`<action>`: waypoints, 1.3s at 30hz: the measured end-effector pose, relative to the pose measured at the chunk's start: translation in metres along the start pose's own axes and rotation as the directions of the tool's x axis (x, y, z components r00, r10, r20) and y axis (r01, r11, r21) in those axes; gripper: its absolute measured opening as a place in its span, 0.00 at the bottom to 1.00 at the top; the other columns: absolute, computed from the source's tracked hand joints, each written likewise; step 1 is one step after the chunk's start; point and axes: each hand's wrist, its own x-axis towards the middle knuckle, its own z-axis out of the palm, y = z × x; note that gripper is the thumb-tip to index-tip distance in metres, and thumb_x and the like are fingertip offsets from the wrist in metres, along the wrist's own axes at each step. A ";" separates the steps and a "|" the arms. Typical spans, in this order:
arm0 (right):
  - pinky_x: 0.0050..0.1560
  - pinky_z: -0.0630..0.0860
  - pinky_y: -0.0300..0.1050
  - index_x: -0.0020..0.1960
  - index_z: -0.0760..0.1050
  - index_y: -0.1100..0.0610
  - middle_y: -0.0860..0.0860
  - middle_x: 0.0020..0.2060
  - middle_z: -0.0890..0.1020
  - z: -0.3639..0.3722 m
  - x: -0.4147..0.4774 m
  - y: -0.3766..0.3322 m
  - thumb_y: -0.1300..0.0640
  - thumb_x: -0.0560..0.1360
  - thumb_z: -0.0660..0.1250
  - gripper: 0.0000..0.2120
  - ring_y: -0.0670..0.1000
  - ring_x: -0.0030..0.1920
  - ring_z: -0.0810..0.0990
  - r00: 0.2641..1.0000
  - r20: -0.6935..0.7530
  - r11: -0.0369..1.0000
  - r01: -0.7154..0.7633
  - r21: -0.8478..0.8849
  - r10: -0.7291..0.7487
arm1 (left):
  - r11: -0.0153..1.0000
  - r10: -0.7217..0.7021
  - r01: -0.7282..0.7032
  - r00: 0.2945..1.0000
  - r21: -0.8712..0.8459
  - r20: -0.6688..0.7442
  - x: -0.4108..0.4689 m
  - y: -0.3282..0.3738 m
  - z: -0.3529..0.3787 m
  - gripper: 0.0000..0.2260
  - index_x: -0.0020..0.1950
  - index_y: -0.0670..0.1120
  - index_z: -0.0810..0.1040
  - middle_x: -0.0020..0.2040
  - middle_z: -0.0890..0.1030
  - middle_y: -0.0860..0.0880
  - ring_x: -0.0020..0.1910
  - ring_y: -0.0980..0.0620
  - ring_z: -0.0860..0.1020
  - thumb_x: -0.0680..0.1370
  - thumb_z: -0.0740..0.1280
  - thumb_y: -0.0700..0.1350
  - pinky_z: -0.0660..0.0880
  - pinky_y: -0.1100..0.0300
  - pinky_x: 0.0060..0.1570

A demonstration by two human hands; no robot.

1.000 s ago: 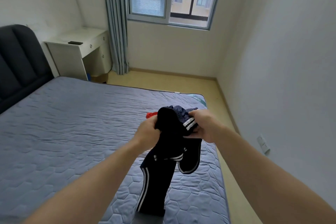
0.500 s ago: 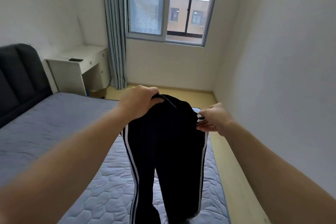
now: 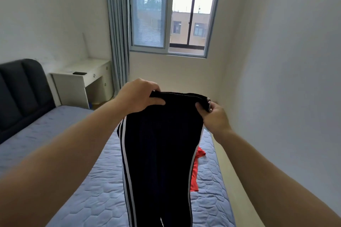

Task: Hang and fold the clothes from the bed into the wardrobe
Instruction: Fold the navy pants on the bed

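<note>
As L hand (image 3: 140, 96) & R hand (image 3: 215, 116) grip waistband (image 3: 179, 95), trousers (image 3: 160, 143) hang (over bed (image 3: 73, 171))

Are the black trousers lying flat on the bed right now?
No, the left hand and right hand hold the black trousers up by the waistband, hanging over the bed.

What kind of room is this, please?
Most likely a bedroom: a blue-grey quilted bed with a dark padded headboard, a small white desk beside it, and grey curtains by the window.
</note>
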 end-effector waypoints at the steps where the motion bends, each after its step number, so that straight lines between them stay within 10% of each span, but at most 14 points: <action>1: 0.47 0.72 0.49 0.43 0.78 0.64 0.54 0.39 0.78 -0.005 0.007 -0.005 0.49 0.77 0.71 0.17 0.52 0.42 0.74 0.999 -0.041 1.000 0.010 0.000 -0.010 | 1.000 0.005 -0.004 0.998 -0.005 0.057 0.001 -0.002 -0.003 0.20 0.57 0.54 0.81 0.44 0.81 0.55 0.41 0.52 0.78 0.71 0.73 0.64 0.76 0.56 0.41; 5: 0.40 0.68 0.47 0.42 0.75 0.67 0.53 0.35 0.74 -0.029 0.025 -0.025 0.48 0.78 0.70 0.21 0.51 0.38 0.71 0.993 -0.099 0.996 0.072 0.051 -0.067 | 0.998 -0.048 0.056 0.980 -0.036 0.192 0.002 -0.020 -0.011 0.18 0.60 0.55 0.78 0.45 0.81 0.57 0.42 0.54 0.80 0.72 0.77 0.49 0.78 0.55 0.47; 9: 0.41 0.72 0.46 0.45 0.80 0.63 0.55 0.36 0.81 -0.045 0.029 -0.030 0.50 0.78 0.70 0.15 0.51 0.37 0.76 0.986 -0.078 0.986 0.154 0.062 -0.149 | 0.944 -0.209 0.202 0.978 -0.259 0.001 0.000 -0.030 -0.004 0.06 0.52 0.51 0.82 0.44 0.81 0.53 0.43 0.53 0.79 0.77 0.72 0.42 0.76 0.57 0.48; 16: 0.44 0.81 0.37 0.45 0.84 0.45 0.46 0.43 0.86 -0.064 0.030 -0.043 0.56 0.77 0.72 0.06 0.47 0.45 0.85 0.981 -0.044 0.968 0.194 0.158 -0.189 | 0.616 -0.430 0.194 0.894 -0.763 -0.121 0.002 -0.016 0.001 0.11 0.50 0.54 0.83 0.33 0.80 0.61 0.29 0.62 0.75 0.82 0.65 0.39 0.71 0.71 0.33; 23: 0.45 0.82 0.56 0.44 0.79 0.63 0.64 0.41 0.82 -0.083 0.028 -0.047 0.55 0.71 0.75 0.11 0.63 0.44 0.83 0.983 0.005 0.978 0.180 0.103 -0.181 | 0.542 -0.453 0.139 0.879 -0.829 -0.149 0.005 -0.006 0.003 0.12 0.50 0.59 0.82 0.47 0.84 0.48 0.45 0.43 0.82 0.82 0.65 0.42 0.79 0.49 0.51; 28: 0.43 0.81 0.44 0.43 0.79 0.62 0.58 0.39 0.82 -0.098 0.024 -0.048 0.47 0.71 0.76 0.17 0.55 0.42 0.84 0.979 0.083 0.970 0.172 0.169 -0.188 | 0.528 -0.441 0.123 0.885 -0.840 -0.148 0.007 -0.007 -0.001 0.10 0.49 0.58 0.79 0.47 0.83 0.41 0.41 0.39 0.78 0.82 0.66 0.42 0.78 0.36 0.49; 34: 0.45 0.80 0.51 0.43 0.77 0.65 0.61 0.38 0.81 -0.082 0.033 -0.041 0.48 0.74 0.74 0.19 0.55 0.40 0.81 0.991 -0.093 0.986 0.104 0.133 -0.092 | 0.620 -0.432 0.134 0.881 -0.773 -0.193 0.016 0.003 -0.002 0.11 0.49 0.58 0.78 0.44 0.81 0.52 0.30 0.64 0.76 0.82 0.65 0.41 0.72 0.70 0.32; 39: 0.30 0.73 0.33 0.34 0.73 0.53 0.41 0.26 0.76 -0.079 0.038 -0.038 0.49 0.72 0.76 0.16 0.44 0.30 0.77 0.991 -0.114 0.995 0.073 0.065 -0.065 | 0.606 -0.458 0.184 0.876 -0.774 -0.151 0.016 0.005 -0.002 0.07 0.50 0.51 0.77 0.41 0.79 0.50 0.24 0.62 0.70 0.82 0.64 0.39 0.67 0.70 0.25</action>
